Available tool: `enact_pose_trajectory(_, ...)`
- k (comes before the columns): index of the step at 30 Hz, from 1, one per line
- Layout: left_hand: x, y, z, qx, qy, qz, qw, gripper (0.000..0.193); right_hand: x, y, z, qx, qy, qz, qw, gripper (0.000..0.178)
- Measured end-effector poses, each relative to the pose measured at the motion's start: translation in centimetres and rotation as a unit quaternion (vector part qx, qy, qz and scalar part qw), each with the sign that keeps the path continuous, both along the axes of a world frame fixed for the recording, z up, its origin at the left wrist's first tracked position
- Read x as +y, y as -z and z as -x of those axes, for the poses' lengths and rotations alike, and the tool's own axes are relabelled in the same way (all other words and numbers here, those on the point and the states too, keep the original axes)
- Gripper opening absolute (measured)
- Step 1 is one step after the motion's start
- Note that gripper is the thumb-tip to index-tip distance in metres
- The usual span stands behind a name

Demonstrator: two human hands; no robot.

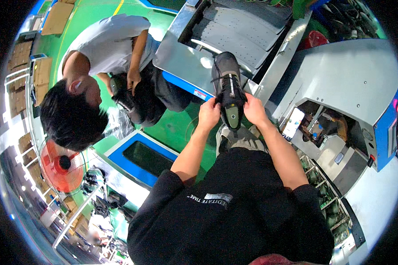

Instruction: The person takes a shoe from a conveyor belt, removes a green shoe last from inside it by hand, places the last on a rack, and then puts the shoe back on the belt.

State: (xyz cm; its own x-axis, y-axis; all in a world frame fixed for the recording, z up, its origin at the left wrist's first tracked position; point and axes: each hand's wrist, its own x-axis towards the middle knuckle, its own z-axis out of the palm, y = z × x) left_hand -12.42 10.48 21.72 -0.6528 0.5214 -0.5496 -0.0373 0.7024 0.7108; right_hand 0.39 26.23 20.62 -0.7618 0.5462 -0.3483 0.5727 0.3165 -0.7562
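Note:
A dark grey and black shoe (227, 70) with laces is held out in front of me, its toe pointing away. A green shoe last (233, 118) with a round hole shows in its opening, at the heel end near me. My left hand (209, 114) pinches the left side of the shoe's collar. On the opposite side, my right hand (254, 109) grips the collar with closed fingers. The toe part overlaps the metal edge of the machine's conveyor (181, 56). The shoe's sole is hidden from above.
At the left a seated person (104, 48) holds another dark shoe (124, 99). Grey perforated plates (239, 33) lie in the conveyor. A grey machine (340, 70) with an open cavity and a phone (293, 123) stand at right. A red fan (62, 168) is lower left.

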Motion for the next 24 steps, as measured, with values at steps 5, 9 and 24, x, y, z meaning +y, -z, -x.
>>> enact_pose_trajectory(5,-0.3,3.3,-0.8,-0.049,-0.046,-0.032,0.997,0.019,1.8,3.3,-0.4,-0.043,0.239,0.343,0.907,0.030)
enact_pose_trajectory(9,-0.9,3.3,-0.9,-0.172,-0.110,-0.072,0.976,0.018,2.6,6.0,-1.5,-0.015,0.328,0.429,0.842,0.034)
enact_pose_trajectory(24,-1.9,-7.5,-3.2,0.405,0.553,-0.169,0.708,0.057,-0.1,-2.3,-13.5,-0.149,0.105,0.294,0.938,0.057)
